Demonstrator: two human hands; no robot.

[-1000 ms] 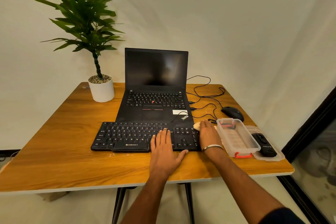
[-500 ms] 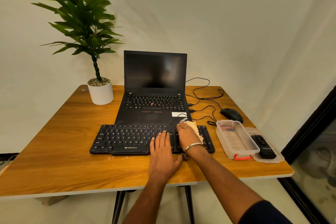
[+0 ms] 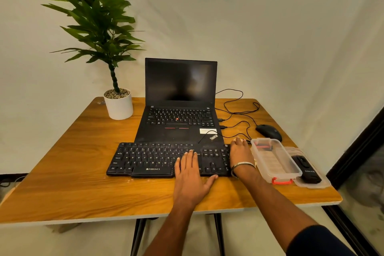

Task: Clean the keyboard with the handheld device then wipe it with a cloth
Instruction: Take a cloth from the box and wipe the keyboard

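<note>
A black keyboard lies on the wooden table, in front of an open laptop. My left hand rests flat on the keyboard's lower right keys, fingers straight, thumb off the front edge. My right hand, with a metal bangle on the wrist, lies palm down over the keyboard's right end. Its fingers point away from me. No cloth shows from under it. The black handheld device lies in a clear lid at the far right.
A clear plastic box with a red latch sits just right of my right hand, and its lid beside it. A black mouse and loose cables lie behind. A potted plant stands at the back left.
My right hand swept left over the number pad with a beige cloth under it, then slid back to the keyboard's right end. The left hand stayed in place.
</note>
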